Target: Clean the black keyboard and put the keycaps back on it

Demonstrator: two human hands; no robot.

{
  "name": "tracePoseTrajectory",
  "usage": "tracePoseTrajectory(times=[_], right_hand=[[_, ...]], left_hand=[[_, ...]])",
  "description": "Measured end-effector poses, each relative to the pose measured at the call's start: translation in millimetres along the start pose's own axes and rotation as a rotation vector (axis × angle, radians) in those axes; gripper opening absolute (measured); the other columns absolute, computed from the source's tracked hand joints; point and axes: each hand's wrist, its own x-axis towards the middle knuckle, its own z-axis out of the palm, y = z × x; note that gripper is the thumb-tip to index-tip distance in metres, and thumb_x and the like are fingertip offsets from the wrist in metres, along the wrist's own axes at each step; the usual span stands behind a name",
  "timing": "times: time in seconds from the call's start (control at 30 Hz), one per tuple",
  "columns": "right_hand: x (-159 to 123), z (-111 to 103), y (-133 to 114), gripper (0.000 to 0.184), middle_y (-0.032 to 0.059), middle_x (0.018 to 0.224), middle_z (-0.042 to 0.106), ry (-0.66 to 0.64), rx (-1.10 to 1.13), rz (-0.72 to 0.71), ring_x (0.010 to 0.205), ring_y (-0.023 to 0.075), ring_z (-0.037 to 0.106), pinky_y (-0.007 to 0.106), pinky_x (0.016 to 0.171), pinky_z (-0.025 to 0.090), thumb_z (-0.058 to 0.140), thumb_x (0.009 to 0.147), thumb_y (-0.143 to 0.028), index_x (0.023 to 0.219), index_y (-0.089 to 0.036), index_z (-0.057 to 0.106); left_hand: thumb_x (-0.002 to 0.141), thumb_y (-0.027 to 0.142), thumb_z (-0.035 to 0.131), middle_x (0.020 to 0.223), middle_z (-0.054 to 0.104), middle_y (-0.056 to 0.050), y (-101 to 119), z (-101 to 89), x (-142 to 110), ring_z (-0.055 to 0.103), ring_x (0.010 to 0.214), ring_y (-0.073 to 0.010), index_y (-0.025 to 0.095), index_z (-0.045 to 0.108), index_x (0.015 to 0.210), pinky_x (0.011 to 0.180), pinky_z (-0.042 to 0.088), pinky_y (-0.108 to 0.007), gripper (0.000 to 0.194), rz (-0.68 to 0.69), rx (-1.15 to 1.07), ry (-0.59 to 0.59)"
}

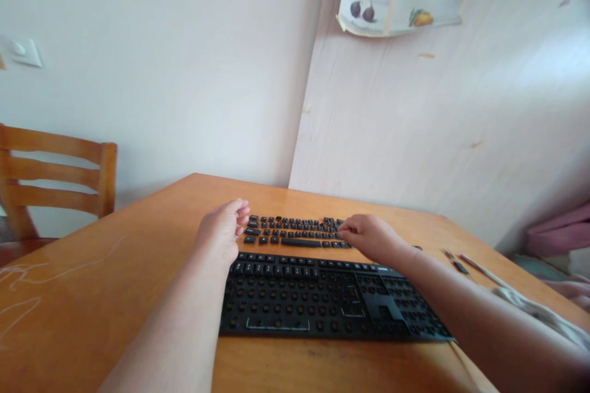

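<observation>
A black keyboard (304, 310) lies on the wooden table, most of its lower key positions without caps. Caps remain on its upper rows at the left. Behind it, loose black keycaps (299, 235) are laid out in rows, with the long spacebar cap (300, 243) in the front row. My left hand (225, 227) hovers by the left end of these rows, its fingers curled closed. At the right end, my right hand (371, 235) is above the caps with thumb and fingers pinched together. Whatever either hand holds, if anything, is hidden.
To the right lie a small dark-ended tool (458, 266), a thin stick (479, 269) and a pale cloth (534, 310). White threads (69, 273) trail over the table's left side. A wooden chair (58, 172) stands at left; the wall rises behind the table.
</observation>
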Motion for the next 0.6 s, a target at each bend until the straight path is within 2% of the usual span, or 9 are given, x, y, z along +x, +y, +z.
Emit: tracePoseTrajectory(times=[0.13,0.23,0.6], right_hand=[[23.9,4.0,35.8,0.024,0.0036,0.071,0.069,0.031,0.010,0.183,0.067,0.0150,0.058,0.024,0.060,0.038,0.054,0.082,-0.030,0.080,-0.019,0.074],[40.4,10.8,51.9,0.024,0.0040,0.077,0.071,0.031,0.010,0.231,0.070,0.0152,0.060,0.024,0.059,0.038,0.055,0.080,-0.031,0.084,-0.020,0.076],[96.5,41.5,56.9,0.019,0.0028,0.083,0.073,-0.069,0.014,0.261,0.072,0.0149,0.062,0.023,0.060,0.041,0.066,0.072,-0.030,0.086,-0.025,0.078]], left_hand=[[0.056,0.029,0.069,0.078,0.069,-0.005,-0.4,0.0,1.7,0.057,0.059,-0.0095,0.015,0.070,0.078,0.052,0.036,-0.021,0.026,-0.001,0.007,0.004],[0.056,0.030,0.069,0.079,0.069,-0.005,-0.4,0.0,2.8,0.056,0.060,-0.0093,0.015,0.070,0.078,0.052,0.035,-0.021,0.027,-0.007,0.018,0.005],[0.055,0.032,0.070,0.080,0.069,-0.005,-1.4,-1.6,3.0,0.056,0.061,-0.0091,0.015,0.070,0.078,0.053,0.036,-0.020,0.029,0.002,0.036,0.012]])
